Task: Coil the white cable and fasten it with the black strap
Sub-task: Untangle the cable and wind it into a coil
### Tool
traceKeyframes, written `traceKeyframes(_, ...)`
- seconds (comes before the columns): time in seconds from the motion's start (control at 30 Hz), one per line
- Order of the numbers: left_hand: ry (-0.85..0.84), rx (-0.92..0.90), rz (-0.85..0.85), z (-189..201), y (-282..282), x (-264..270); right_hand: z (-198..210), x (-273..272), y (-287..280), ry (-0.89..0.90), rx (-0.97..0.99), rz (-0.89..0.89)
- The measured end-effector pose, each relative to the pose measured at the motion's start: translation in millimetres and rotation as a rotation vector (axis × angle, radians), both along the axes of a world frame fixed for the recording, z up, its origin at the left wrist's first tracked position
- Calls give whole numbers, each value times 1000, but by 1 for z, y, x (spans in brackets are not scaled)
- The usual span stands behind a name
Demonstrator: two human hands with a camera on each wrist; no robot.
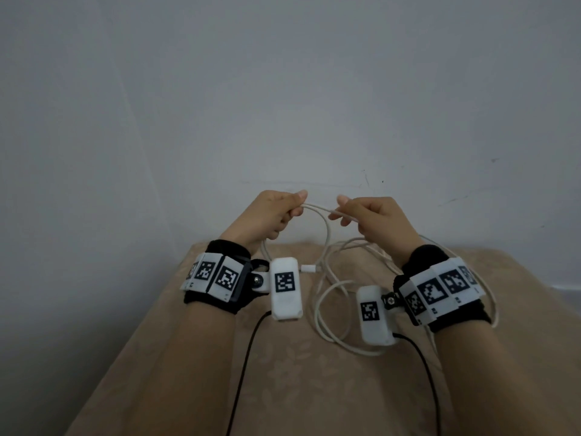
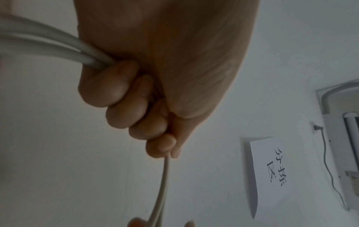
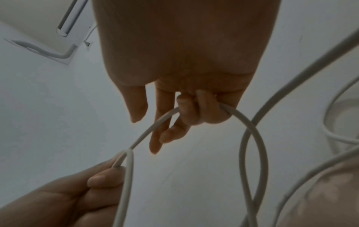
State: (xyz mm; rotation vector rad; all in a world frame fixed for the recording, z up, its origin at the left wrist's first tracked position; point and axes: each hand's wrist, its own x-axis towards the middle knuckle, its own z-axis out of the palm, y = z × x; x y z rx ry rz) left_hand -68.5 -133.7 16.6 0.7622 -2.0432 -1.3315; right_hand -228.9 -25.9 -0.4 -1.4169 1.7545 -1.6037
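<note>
Plain grey wall behind, beige patterned cloth-covered table [image 1: 283, 388] below. Left hand [image 1: 267, 215] is fisted around two strands of the thin white rubbery cable [image 1: 317, 209]; right hand [image 1: 374, 221] pinches it with curled fingers. The rest sprawls loose near the table's far edge, so I'd guess those loops could snag or tangle while winding. No black strap visible.

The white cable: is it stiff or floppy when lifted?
Probably floppy: the white cable sags in loose loops below both hands. Likely light, since the right hand lifts it with few fingers. Loops may tangle.
</note>
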Motion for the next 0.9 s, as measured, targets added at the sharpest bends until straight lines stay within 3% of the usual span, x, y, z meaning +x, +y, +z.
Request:
traceKeyframes(0.23,126,84,112,3,-9,10,-1,-21,7,68,-88,-128)
traceKeyframes(0.6,372,210,237,13,-17,26,2,-32,12,96,-58,-165)
traceKeyframes(0.9,347,222,195,10,-12,15,1,-22,6,-36,-74,-116)
